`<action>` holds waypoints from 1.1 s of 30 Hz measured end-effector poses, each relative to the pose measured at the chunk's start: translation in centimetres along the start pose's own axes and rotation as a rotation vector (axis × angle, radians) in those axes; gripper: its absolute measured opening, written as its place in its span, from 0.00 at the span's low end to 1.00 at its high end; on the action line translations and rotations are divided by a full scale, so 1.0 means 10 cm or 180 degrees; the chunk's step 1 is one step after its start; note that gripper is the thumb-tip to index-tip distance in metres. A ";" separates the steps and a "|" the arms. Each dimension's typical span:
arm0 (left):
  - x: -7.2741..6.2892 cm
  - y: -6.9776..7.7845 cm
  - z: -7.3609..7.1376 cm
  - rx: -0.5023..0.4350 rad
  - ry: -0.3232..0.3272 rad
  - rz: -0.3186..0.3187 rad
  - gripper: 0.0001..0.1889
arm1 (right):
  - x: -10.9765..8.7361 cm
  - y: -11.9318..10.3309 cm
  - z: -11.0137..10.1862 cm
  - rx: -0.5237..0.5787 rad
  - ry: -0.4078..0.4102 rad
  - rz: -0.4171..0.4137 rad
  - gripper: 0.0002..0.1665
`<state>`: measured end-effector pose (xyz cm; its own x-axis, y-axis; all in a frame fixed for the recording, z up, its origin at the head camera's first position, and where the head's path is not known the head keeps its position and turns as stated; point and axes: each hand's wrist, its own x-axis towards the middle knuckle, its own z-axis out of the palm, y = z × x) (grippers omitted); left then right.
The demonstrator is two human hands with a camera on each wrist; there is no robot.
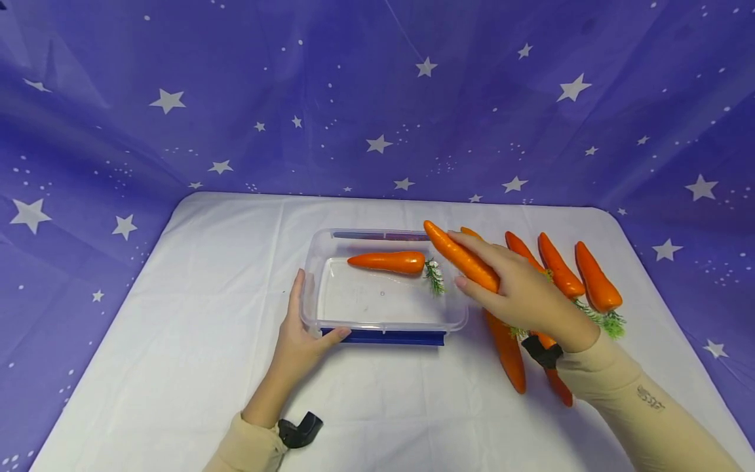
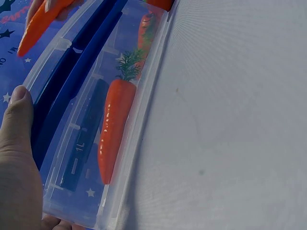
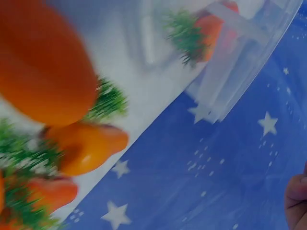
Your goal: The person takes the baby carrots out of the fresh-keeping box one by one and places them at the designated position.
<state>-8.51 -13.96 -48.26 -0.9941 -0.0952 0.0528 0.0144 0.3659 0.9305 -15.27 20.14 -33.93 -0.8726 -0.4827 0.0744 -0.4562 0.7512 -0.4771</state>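
Observation:
A clear plastic box (image 1: 354,308) with blue clips stands on the white table, and one toy carrot (image 1: 392,262) with green fronds lies inside it. At the box's left front corner my left hand (image 1: 301,344) holds on, thumb over the front rim; the thumb (image 2: 18,129) also shows in the left wrist view. My right hand (image 1: 525,285) grips another orange carrot (image 1: 460,255) above the box's right edge, its tip pointing up and left. That held carrot looms large and blurred (image 3: 43,62) in the right wrist view. The palm side of the right hand is hidden.
Several more carrots (image 1: 597,278) with green tops lie on the white table (image 1: 194,314) right of the box, some partly under the right hand and forearm. A purple cloth with stars (image 1: 354,105) hangs behind and along the sides.

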 end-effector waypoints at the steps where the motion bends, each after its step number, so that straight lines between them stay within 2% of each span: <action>1: 0.00 0.00 0.00 0.0001 0.0006 0.0006 0.66 | -0.04 0.03 -0.01 0.0041 0.0023 0.0055 0.40; 11: 0.00 -0.01 0.01 0.0001 0.0004 -0.0029 0.66 | -0.44 0.37 -0.11 0.0146 0.0331 0.0497 0.44; 14: 0.00 0.00 0.01 -0.0022 0.0003 -0.0024 0.66 | -0.59 0.50 -0.12 0.0162 0.0349 0.0619 0.45; 17: 0.00 0.00 0.01 -0.0013 0.0001 -0.0036 0.66 | -0.73 0.65 -0.13 0.0069 0.0337 0.0826 0.45; 22: -0.01 0.01 0.00 0.0006 -0.0004 -0.0054 0.66 | -0.90 0.90 -0.12 -0.0059 0.0346 0.1014 0.46; 26: -0.01 0.02 -0.01 -0.0009 0.0003 -0.0060 0.66 | -1.01 1.05 -0.11 -0.0074 0.0299 0.1087 0.47; 33: 0.00 0.00 0.00 -0.0029 -0.0005 -0.0036 0.66 | -1.18 1.22 -0.04 -0.0068 0.0002 0.1318 0.49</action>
<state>-8.53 -13.92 -48.23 -0.9943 -0.0978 0.0416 0.0041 0.3563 0.9344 -10.63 35.15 -40.23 -0.9832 -0.1376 -0.1196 -0.0702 0.8910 -0.4485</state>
